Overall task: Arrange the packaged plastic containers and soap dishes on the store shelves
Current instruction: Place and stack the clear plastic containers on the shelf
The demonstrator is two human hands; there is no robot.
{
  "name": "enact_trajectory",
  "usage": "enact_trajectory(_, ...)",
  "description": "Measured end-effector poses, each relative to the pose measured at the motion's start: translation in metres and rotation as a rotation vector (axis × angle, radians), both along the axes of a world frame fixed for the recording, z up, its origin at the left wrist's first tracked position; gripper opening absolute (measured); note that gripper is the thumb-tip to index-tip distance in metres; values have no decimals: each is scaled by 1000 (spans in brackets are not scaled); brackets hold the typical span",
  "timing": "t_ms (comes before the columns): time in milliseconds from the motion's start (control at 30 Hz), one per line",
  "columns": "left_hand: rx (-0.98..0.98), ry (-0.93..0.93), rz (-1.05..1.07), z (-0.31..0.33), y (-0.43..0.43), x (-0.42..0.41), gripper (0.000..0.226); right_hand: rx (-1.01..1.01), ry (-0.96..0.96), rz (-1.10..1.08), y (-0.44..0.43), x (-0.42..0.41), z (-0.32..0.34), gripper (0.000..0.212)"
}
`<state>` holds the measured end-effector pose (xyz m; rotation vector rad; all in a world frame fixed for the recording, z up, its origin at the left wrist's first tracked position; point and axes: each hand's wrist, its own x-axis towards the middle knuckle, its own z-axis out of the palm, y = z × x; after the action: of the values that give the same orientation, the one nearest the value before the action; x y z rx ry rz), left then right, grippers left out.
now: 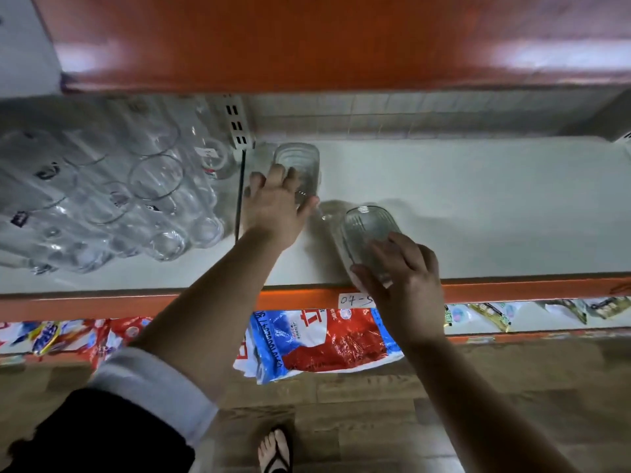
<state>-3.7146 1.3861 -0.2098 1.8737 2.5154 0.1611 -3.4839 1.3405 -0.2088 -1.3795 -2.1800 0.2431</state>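
Observation:
Two clear ribbed oval soap dishes in thin plastic wrap are on the white shelf (478, 206). My left hand (276, 206) reaches deep into the shelf and grips the far dish (300, 162), which stands close to the slotted upright at the back left. My right hand (406, 271) holds the near dish (367, 230) tilted at the shelf's front edge, thumb under it and fingers curled over its lower end.
Several clear drinking glasses (112, 199) fill the shelf left of the divider (240, 186). An orange shelf (307, 39) hangs close overhead. Red, white and blue bags (317, 339) lie on the shelf below. A handwritten label (353, 300) sits on the orange front rail.

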Motion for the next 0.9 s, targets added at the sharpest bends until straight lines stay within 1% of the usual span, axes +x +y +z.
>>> enact_trajectory(67,87,-75,7,-6,-23,5,68,30,-37,5,4,-2,0,51)
enact_trajectory(167,264,-115,-18,-20,-64,13,62,20,-91,-6,19,-8,2,52)
enact_trajectory(233,312,-164,38,-26,-73,13,60,-17,-133,-17,34,-14,4,51)
enact_trajectory(333,262,-226,119,-24,-69,16,63,-43,-249,-32,59,-24,8,51)
enact_trajectory(500,241,-190,88,-26,-70,19,57,-68,-389,-17,95,-45,16,51)
enact_trajectory(600,257,-168,84,-25,-71,18,56,-107,-383,-36,107,-52,15,50)
enact_trajectory(667,241,-170,87,-24,-71,19,55,-151,-394,5,110,-51,11,51)
enact_trajectory(733,211,-162,69,-21,-73,20,54,-196,-416,50,106,-47,8,56)
enact_trajectory(800,169,-154,34,-17,-78,22,52,-253,-382,45,96,-39,10,62)
enact_trajectory(900,155,-166,-12,-3,-96,29,47,-236,-364,81,74,-25,21,62)
